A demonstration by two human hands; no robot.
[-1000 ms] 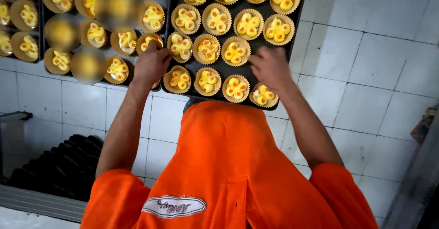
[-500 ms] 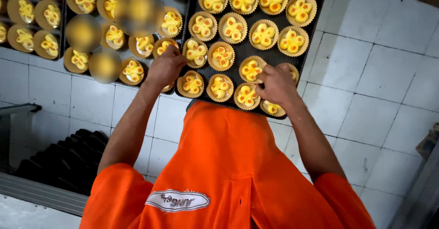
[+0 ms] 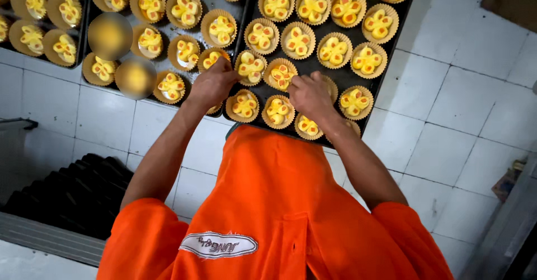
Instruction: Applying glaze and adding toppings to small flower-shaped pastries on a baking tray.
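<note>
Two black baking trays lie side by side on the white tiles, the right tray (image 3: 391, 31) and the left tray (image 3: 162, 39). Both are filled with paper cups holding yellow flower-shaped pastries with orange centres. My left hand (image 3: 212, 84) is at the gap between the trays, fingers closed on a pastry cup (image 3: 211, 59). My right hand (image 3: 310, 95) rests over the near rows of the right tray, fingertips bunched at a pastry (image 3: 281, 76); its palm side is hidden. My orange shirt (image 3: 279, 218) fills the bottom of the view.
A third tray (image 3: 33, 8) of pastries shows at the far left. A stack of dark ridged items (image 3: 72, 190) sits at lower left beside a grey metal rail (image 3: 45, 241). White tiles (image 3: 464, 106) spread to the right.
The view has shifted, so the trays sit lower and closer. My right hand has moved left and drawn its fingers together at a pastry. My left hand stays at the tray gap.
</note>
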